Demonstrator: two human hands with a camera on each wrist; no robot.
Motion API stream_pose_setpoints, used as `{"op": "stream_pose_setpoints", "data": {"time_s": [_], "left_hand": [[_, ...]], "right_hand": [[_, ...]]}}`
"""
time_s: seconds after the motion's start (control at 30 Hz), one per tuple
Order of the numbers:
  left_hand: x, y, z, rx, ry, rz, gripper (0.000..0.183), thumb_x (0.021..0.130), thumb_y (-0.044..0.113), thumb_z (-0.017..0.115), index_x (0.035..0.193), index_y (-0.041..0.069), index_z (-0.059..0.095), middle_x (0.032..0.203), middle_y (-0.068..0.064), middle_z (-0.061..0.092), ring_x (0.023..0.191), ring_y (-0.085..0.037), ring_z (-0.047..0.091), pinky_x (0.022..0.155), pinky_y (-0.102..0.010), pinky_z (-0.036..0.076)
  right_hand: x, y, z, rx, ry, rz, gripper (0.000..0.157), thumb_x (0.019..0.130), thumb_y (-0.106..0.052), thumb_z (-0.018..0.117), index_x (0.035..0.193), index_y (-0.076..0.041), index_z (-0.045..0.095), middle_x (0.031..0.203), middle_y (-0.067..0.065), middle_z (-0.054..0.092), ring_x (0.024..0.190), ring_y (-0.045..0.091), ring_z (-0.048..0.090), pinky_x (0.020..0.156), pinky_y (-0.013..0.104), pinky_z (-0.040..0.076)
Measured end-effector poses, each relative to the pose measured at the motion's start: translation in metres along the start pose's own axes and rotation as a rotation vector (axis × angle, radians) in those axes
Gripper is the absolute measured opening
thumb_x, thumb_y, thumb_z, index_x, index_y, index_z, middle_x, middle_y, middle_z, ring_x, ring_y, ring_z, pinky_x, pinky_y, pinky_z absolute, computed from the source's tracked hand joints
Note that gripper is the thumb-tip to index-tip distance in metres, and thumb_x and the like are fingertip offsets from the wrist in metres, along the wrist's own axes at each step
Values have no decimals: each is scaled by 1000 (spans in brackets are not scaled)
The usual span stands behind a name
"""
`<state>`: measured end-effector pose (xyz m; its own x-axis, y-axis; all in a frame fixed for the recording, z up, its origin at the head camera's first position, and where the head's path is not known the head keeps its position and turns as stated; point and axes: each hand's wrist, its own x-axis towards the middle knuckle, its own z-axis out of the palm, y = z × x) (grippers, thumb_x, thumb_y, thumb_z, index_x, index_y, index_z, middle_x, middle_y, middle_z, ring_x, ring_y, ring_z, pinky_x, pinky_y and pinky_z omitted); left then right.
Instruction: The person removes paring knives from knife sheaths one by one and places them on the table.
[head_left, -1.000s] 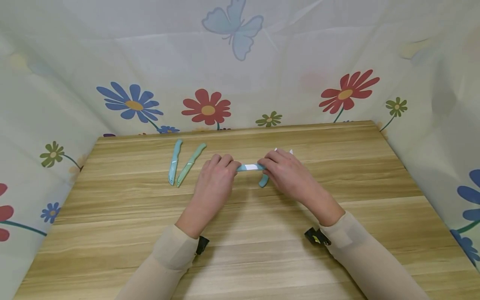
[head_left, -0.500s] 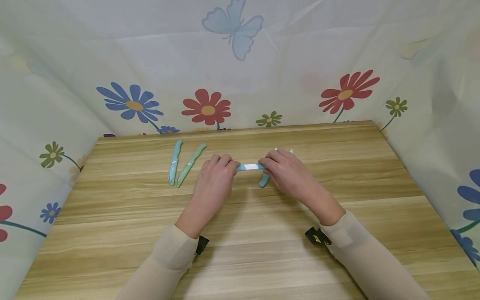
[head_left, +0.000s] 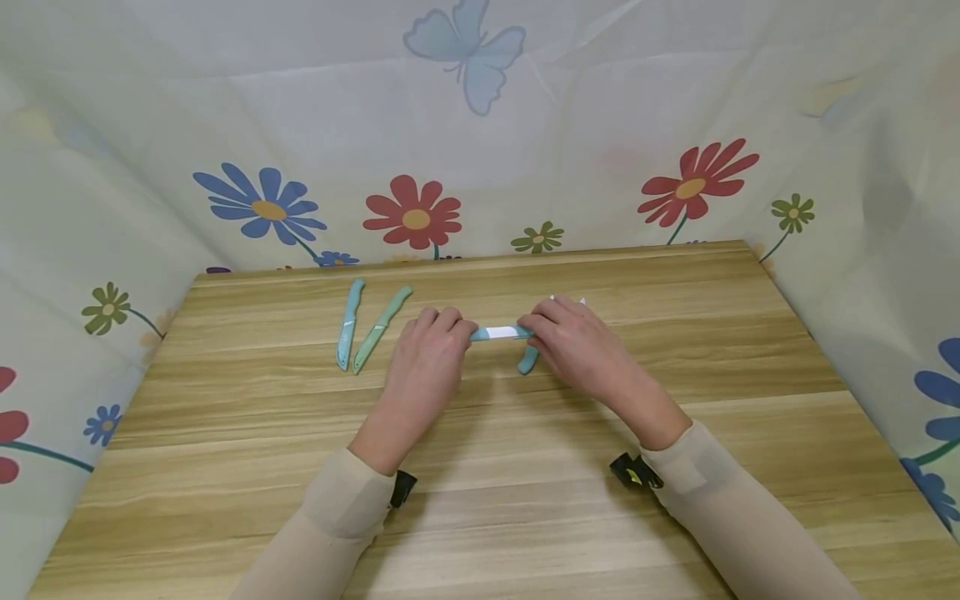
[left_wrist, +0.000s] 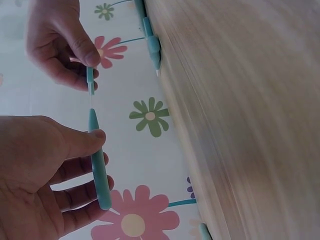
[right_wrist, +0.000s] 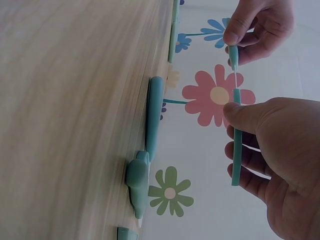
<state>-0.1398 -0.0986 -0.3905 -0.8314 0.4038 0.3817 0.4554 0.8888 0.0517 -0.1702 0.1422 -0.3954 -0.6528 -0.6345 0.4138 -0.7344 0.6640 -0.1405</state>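
Note:
Both hands hold a knife level above the table. My left hand [head_left: 427, 358] pinches its blue handle [left_wrist: 100, 175] between thumb and fingers. The blue blade cover [right_wrist: 237, 160] is in my right hand [head_left: 577, 346], thumb on one side and fingers on the other. A short strip of white blade [head_left: 502, 332] shows between handle and cover; the cover hides the rest. Beneath my right hand lies a blue-handled thing [head_left: 528, 360], mostly hidden in the head view. Its rounded handle [right_wrist: 155, 115] shows in the right wrist view, with a bulging teal piece [right_wrist: 137, 182] beside it.
On the wooden table [head_left: 510, 500], left of my hands, a blue knife [head_left: 350, 325] and a green knife [head_left: 382, 331] lie side by side, each with its blade covered. A flower-printed curtain [head_left: 570, 150] hangs behind the table and along both sides.
My left hand has shifted very slightly left, and the strip of white blade looks a little longer. My right hand and the things on the table stay put.

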Motion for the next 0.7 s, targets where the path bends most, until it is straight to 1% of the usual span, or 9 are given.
{"op": "stream_pose_setpoints", "data": {"time_s": [0.27,0.47,0.7], "left_hand": [[1,-1,-1,12,-13,-15,19,98,9,77,117,6,78,106,-7,67,95,-27,57,77,-37,53],[1,-1,-2,13,-12,-13,18,99,9,76,117,6,78,105,-7,67,94,-28,57,77,-37,53],[1,-3,0,14,-16,-21,18,100,9,74,117,6,78,105,-7,67,94,-27,57,77,-37,53]], "right_hand": [[0,1,-1,1,-1,3,27,94,-9,83,119,-3,76,109,8,70,98,27,62,86,39,54],[-1,2,-1,0,3,-2,26,95,-9,82,119,-2,75,109,8,69,98,27,62,87,39,54],[0,2,1,-9,16,-3,27,93,-8,83,118,-2,75,109,9,70,98,27,63,86,39,55]]}}
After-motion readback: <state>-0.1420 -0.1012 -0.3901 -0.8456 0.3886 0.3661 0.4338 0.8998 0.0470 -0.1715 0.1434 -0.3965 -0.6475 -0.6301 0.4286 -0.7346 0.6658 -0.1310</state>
